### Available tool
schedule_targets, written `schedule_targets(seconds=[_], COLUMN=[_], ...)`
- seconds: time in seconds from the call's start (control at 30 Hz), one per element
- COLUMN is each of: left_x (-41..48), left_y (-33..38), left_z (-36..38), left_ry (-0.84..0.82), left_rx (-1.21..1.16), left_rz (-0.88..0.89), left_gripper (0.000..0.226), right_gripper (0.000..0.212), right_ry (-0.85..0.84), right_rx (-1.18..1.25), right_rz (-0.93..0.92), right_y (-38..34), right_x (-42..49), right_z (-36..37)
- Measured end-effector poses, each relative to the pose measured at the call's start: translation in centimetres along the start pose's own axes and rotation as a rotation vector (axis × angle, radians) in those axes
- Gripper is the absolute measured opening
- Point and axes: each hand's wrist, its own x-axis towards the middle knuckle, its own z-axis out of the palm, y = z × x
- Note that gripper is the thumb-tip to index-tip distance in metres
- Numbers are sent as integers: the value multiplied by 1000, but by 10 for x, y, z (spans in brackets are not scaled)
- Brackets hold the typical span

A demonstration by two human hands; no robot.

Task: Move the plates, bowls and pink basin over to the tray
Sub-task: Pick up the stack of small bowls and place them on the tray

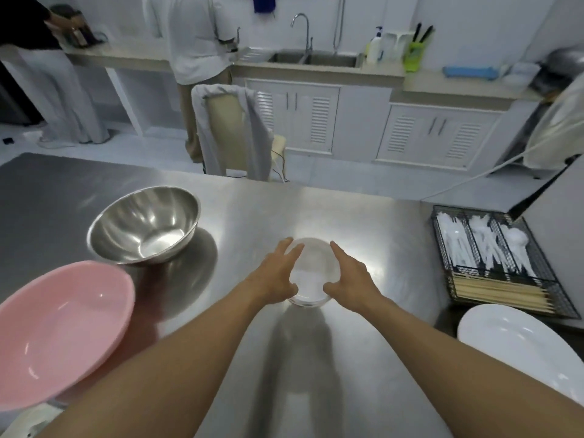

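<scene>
A small white bowl stands on the steel table, a little right of centre. My left hand cups its left side and my right hand cups its right side, fingers spread along the rim. A large steel bowl sits to the left. The pink basin rests tilted at the near left edge. A white plate lies at the near right. No tray for the dishes shows in view.
A black wire caddy with white plastic cutlery and wooden chopsticks stands at the right. Beyond the table are a draped chair, a sink counter and two persons standing at the far left.
</scene>
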Motion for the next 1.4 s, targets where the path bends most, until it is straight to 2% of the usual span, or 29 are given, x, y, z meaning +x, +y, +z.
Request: schedule_targets(seconds=[0.53, 0.93, 1.07, 1.4], left_x=[68, 99, 113, 131], left_y=[122, 264, 315, 424], left_z=[25, 85, 111, 169], left_ry=[-165, -258, -290, -295], left_rx=[77, 132, 137, 120], left_rz=[390, 626, 693, 824], left_gripper=[93, 93, 95, 90], right_gripper=[96, 86, 76, 75], right_ry=[326, 505, 572, 745], right_rx=[66, 132, 122, 199], right_rz=[280, 402, 427, 578], right_y=[77, 165, 200, 288], right_x=[-55, -123, -144, -181], right_z=[-75, -154, -186, -241])
